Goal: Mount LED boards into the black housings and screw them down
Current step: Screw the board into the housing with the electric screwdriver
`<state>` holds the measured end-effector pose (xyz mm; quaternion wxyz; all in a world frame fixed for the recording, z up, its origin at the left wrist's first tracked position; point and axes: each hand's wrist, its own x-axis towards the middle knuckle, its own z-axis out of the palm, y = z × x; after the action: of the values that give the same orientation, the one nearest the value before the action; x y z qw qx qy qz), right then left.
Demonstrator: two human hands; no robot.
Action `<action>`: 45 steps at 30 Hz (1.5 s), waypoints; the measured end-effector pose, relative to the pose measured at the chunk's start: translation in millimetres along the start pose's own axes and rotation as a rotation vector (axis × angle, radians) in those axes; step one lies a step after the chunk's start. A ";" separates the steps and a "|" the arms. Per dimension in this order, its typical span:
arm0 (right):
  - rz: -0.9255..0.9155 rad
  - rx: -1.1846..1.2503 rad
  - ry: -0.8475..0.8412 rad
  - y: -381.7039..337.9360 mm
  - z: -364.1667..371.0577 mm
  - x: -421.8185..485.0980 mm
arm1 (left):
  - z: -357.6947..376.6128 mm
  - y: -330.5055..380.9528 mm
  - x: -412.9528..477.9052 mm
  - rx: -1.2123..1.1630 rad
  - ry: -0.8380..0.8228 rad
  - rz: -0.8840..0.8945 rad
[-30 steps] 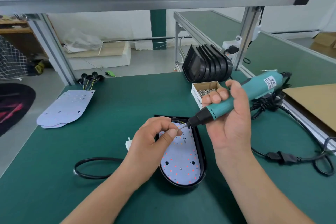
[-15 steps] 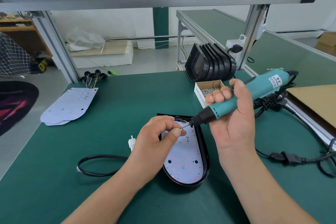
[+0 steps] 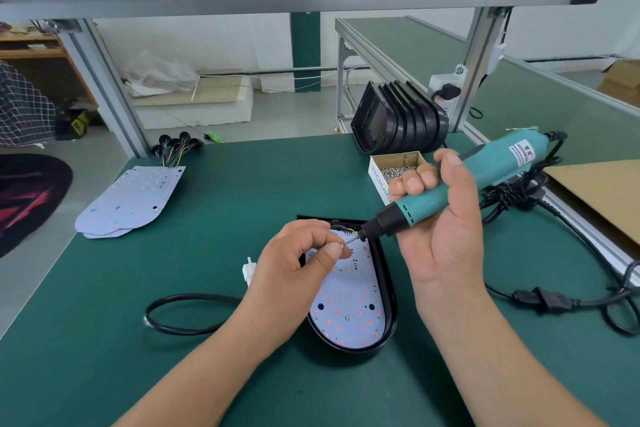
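Head view: LED board [image 3: 349, 308] seated in black housing [image 3: 390, 291], mid-surface [image 3: 207, 288]. Left hand [image 3: 298, 263] pinches probable screw [image 3: 342, 246] against bit; right hand [image 3: 440, 229] grips electric screwdriver [image 3: 485, 173]. Step: loading screw. Next: align bit upright over board hole.

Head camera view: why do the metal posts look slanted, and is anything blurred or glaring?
Head view: wide-angle lens splays the aluminium posts outward; light is soft and even, with faint shadows under the left hand and right hand; no glare on the LED board; the centre is sharp.
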<state>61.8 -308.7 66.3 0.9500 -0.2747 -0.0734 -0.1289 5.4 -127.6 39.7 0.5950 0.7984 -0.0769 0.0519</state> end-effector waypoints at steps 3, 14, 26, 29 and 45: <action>-0.003 -0.012 -0.012 -0.1 0.9 -0.7 | 0.2 -1.9 0.7 0.001 0.014 -0.001; -0.038 -0.080 -0.146 0.3 4.5 -7.2 | 3.9 -4.0 0.6 -0.120 0.044 -0.036; -0.028 -0.028 -0.079 -1.6 2.4 -4.4 | -4.1 -10.6 5.7 -0.142 0.010 0.010; -0.027 -0.023 -0.076 -2.7 2.1 -4.2 | -4.4 -11.2 6.2 -0.130 0.013 0.006; -0.005 -0.005 -0.083 -3.0 1.9 -5.1 | -3.3 -8.1 4.8 -0.120 0.032 -0.014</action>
<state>55.9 -309.1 68.4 0.9451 -0.2821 -0.1130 -0.1201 11.6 -122.4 33.8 0.6432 0.7609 -0.0649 0.0559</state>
